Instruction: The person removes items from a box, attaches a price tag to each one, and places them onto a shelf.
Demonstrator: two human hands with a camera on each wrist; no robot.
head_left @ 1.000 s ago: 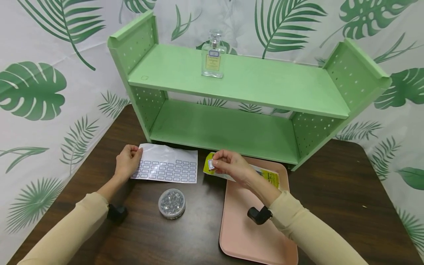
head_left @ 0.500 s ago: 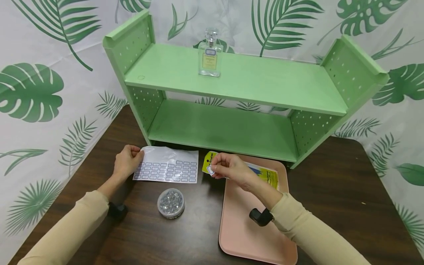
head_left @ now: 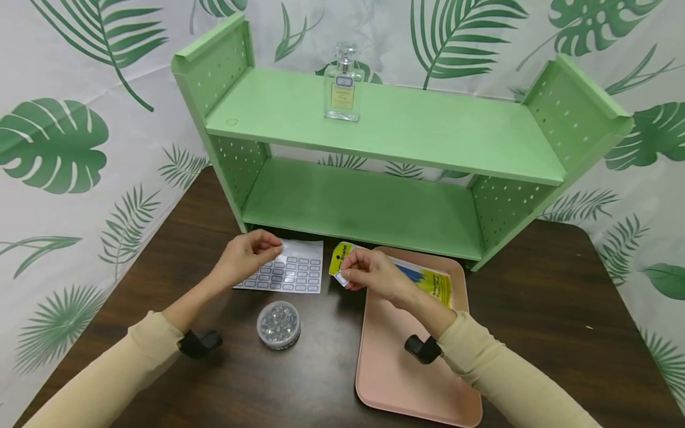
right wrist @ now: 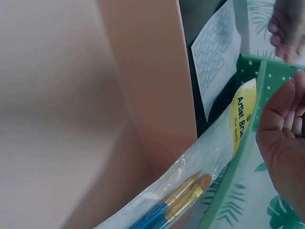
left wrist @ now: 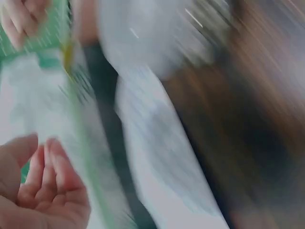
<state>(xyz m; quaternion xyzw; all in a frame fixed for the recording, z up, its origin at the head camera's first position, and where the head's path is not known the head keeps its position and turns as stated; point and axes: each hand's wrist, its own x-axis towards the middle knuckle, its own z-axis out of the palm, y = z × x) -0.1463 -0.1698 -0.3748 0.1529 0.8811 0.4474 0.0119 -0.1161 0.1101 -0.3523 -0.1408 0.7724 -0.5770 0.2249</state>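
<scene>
My right hand (head_left: pixel 377 272) pinches a small white label sticker (head_left: pixel 341 277) with a blue border between thumb and fingertips. Below that hand lies a clear packet of artist brushes (head_left: pixel 434 286) with a yellow header. It leans across the tray's upper end; blue-handled brushes (right wrist: pixel 183 202) show through the plastic in the right wrist view. My left hand (head_left: pixel 243 258) hovers over the left part of the sticker sheet (head_left: pixel 302 267), fingers loosely curved, nothing visible in them. In the left wrist view the left hand's fingers (left wrist: pixel 59 176) stand slightly apart from the thumb.
The pink tray (head_left: pixel 407 374) lies at the right. A round clear tub (head_left: pixel 278 324) of shiny small pieces stands near the sheet. Behind, the green two-tier shelf (head_left: pixel 364 205) bears a glass perfume bottle (head_left: pixel 342 101) on top. Leaf-patterned cloth hangs behind it.
My left hand has let go of the sheet's left edge and moved right over it. My right hand stays near the packet header, the sticker tilting a little in its fingers.
</scene>
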